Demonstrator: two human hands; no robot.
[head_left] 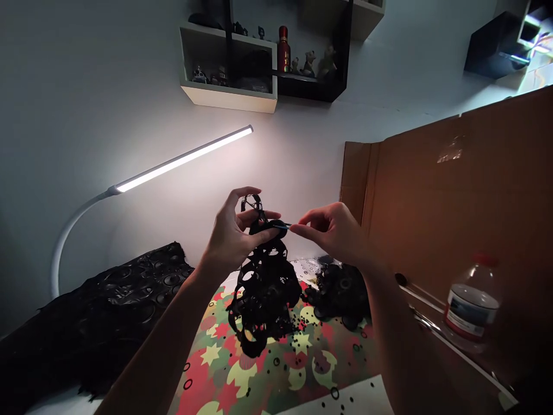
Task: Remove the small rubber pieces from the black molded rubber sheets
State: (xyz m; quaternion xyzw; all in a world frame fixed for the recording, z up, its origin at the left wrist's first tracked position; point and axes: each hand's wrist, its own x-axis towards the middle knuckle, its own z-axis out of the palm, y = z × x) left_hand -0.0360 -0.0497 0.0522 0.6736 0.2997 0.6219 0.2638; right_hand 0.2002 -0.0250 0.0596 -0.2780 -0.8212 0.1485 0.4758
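The left hand (231, 233), thumb and fingers clamped on the upper part of a black perforated sheet (272, 282), holds it above the patterned tabletop (227, 397), probably so the lamp (185, 158) lights it and the thin tool (283, 226) pinched in the right hand (332, 230) can reach it. The sheet looks floppy, riddled with rounded holes, its lower part bunched; whether that rests below is unclear.

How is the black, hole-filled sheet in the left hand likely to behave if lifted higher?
Probably floppy: the black sheet droops below the left hand. It may tear easily, as narrow strips separate many of its holes. It is likely light for its spread, with so many gaps.
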